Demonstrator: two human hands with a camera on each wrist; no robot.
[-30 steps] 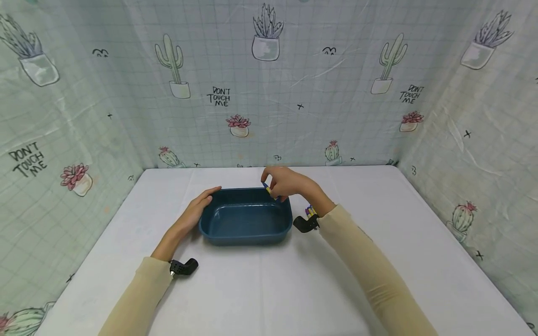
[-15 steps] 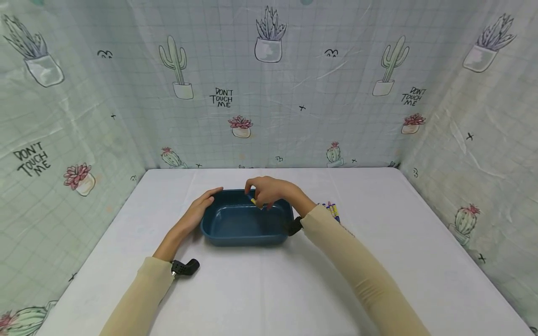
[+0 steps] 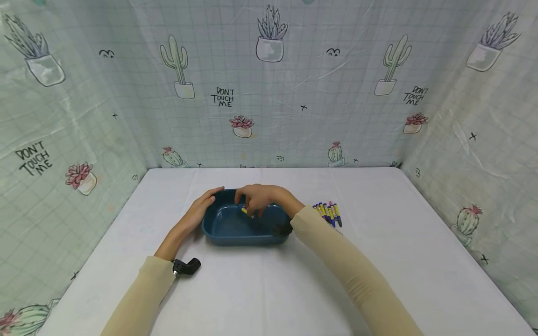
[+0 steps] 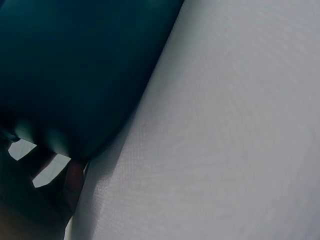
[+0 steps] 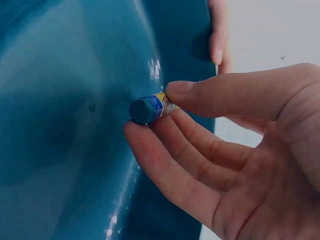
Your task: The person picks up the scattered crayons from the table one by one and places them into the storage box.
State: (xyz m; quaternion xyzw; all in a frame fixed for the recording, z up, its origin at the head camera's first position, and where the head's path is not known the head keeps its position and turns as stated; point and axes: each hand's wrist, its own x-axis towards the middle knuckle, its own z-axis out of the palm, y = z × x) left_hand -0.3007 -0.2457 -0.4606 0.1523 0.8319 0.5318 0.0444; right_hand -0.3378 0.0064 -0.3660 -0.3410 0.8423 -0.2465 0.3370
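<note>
A dark blue rectangular basin (image 3: pixel 245 240) stands on the white table. My left hand (image 3: pixel 195 212) rests against its left end, fingers extended along the outside near the far corner. In the left wrist view the fingers (image 4: pixel 75 180) touch the basin's outer wall. Over the inside of the basin, my right hand (image 3: pixel 262 196) pinches a blue crayon (image 5: pixel 145 109) with a yellow-and-blue wrapper between thumb and fingers. The crayon's flat blue end points away from the palm. On the table right of the basin lie several crayons (image 3: pixel 329 212), partly behind the right sleeve.
The white tabletop (image 3: pixel 235 289) spreads around the basin. Patterned cloth walls (image 3: pixel 277 102) rise at the back and both sides. Black wrist-worn cameras sit at the cuffs; the left one (image 3: pixel 187 266) is above the table in front of the basin.
My right hand has moved left and lower, bringing the crayon from the basin's far right rim to over its inside. More of the crayons on the table now show. The left hand stays in place.
</note>
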